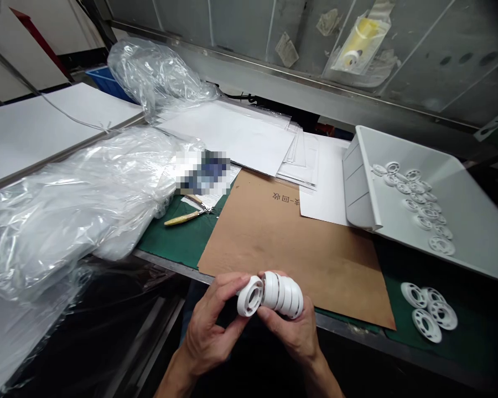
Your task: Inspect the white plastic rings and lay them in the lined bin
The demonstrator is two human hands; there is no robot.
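Observation:
My left hand (216,318) pinches one white plastic ring (249,297) between thumb and fingers, its open face tilted toward me. Just to the right, my right hand (296,331) is wrapped round a row of several like white rings (282,294), stacked face to face on their sides. The single ring is close against the row's left end; whether they touch I cannot tell. Both hands are over the front edge of the table, before a brown cardboard sheet (290,254). The fingers behind the row are mostly hidden.
Loose white rings (426,326) lie on the green mat at right. A grey bin (477,221) behind them holds several more. Yellow-handled pliers (186,216) lie left of the cardboard. Clear plastic bags (87,188) cover the left side; white sheets (236,132) lie at the back.

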